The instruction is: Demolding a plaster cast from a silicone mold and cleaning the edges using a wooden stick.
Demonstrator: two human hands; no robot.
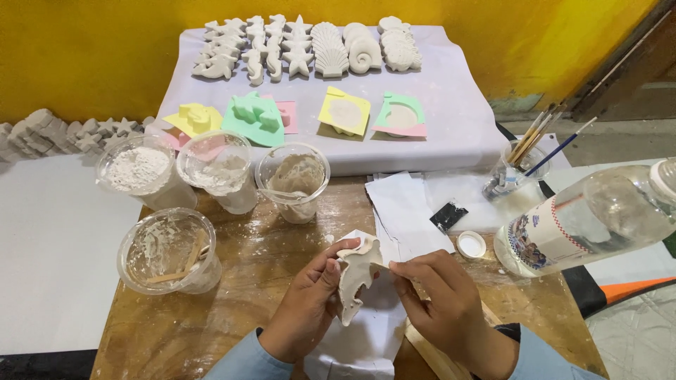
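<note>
- Head view looks down on a worn wooden table, the landmark for what follows.
- At the near edge of that table, the left hand and the right hand together hold a pale, dolphin-shaped plaster cast just above a sheet of white paper.
- Left thumb and fingers are curled narrowly around the cast's left side; the right fingertips pinch its right edge near the top.
- On the left part of the table stand four clear plastic cups: one with white powder, one with a powder-smeared wall, one with grey paste and a spoon, and a nearer one with wooden sticks.
- To the right of the table's middle lies a white bottle cap, and a clear plastic bottle rests tilted at the right edge.
- Beyond the bottle, a clear jar of paintbrushes stands.
- Behind the table, a white cloth carries pastel-coloured moulds and a row of white sea-creature plaster casts.
</note>
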